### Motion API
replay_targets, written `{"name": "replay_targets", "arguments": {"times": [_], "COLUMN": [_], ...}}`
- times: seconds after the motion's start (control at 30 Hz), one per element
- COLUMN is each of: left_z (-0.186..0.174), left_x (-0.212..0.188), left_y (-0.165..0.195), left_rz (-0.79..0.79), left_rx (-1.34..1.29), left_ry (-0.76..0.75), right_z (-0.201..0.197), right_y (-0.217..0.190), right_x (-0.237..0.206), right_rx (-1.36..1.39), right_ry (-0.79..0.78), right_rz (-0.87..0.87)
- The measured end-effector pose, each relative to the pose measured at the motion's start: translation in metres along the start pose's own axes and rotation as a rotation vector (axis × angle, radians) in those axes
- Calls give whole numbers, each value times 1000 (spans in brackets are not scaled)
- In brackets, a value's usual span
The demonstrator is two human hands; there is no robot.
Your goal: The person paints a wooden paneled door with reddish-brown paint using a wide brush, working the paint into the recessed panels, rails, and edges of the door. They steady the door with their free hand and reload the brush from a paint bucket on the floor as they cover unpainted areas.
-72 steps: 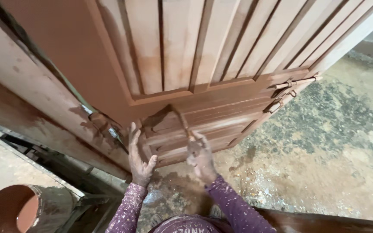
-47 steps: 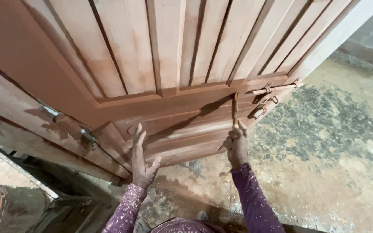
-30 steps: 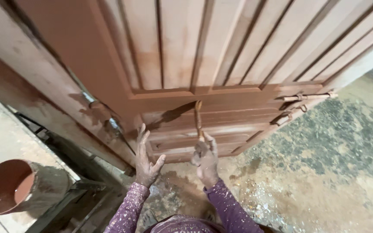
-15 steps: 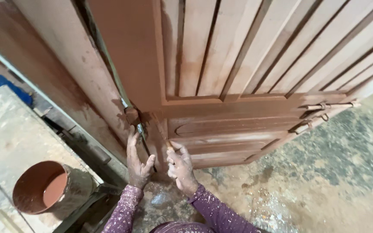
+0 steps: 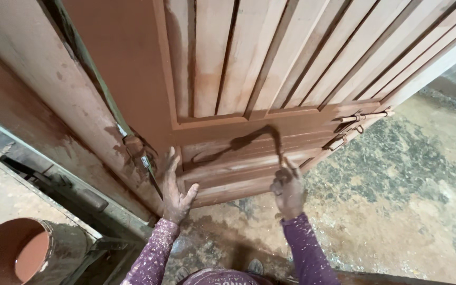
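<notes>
We look down at a large wooden door (image 5: pixel 270 68) that fills the upper half of the frame, its slatted panels partly coated in reddish-brown stain. Our left hand (image 5: pixel 175 187) lies flat and spread against the door's lower left corner, fingers pointing up along the edge, beside a stained metal hinge (image 5: pixel 135 148). Our right hand (image 5: pixel 288 187), just right of centre, is closed around a thin brush (image 5: pixel 279 148) whose handle rises from the fist; its tip meets the lower rail of the door, where a dark wet streak curves off to the left. At the door's right edge sits a metal sliding bolt (image 5: pixel 362 119). In the lower left corner of the frame stands a bucket (image 5: pixel 32 253) holding brown stain. The concrete floor (image 5: pixel 407 200) at lower right is mottled and dusted with the same colour. Both sleeves are purple and speckled with paint.
</notes>
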State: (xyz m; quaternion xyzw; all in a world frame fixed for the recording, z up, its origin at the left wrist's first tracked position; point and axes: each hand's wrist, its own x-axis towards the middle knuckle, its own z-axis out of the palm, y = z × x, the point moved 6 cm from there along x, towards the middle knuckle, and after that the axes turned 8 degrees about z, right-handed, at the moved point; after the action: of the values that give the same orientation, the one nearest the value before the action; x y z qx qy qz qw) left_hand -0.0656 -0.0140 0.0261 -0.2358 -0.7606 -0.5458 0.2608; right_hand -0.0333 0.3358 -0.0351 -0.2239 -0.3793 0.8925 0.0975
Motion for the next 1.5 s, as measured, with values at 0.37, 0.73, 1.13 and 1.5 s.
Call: {"name": "replay_targets", "arguments": {"times": [0.37, 0.73, 1.13, 1.5], "left_z": [-35, -62, -37, 35], "left_x": [-11, -38, -20, -7], "left_y": [-9, -25, -2, 26], "left_rz": [-21, -71, -39, -3], "left_rx": [11, 145, 71, -37], "left_ry": [72, 185, 265, 138], "right_z": [86, 185, 146, -45], "right_y": [90, 185, 147, -60], "right_x": [-45, -88, -45, 18], "right_rx": [-70, -307, -117, -76], "right_ry": [17, -316, -507, -65], "right_rz": [138, 320, 370, 18]}}
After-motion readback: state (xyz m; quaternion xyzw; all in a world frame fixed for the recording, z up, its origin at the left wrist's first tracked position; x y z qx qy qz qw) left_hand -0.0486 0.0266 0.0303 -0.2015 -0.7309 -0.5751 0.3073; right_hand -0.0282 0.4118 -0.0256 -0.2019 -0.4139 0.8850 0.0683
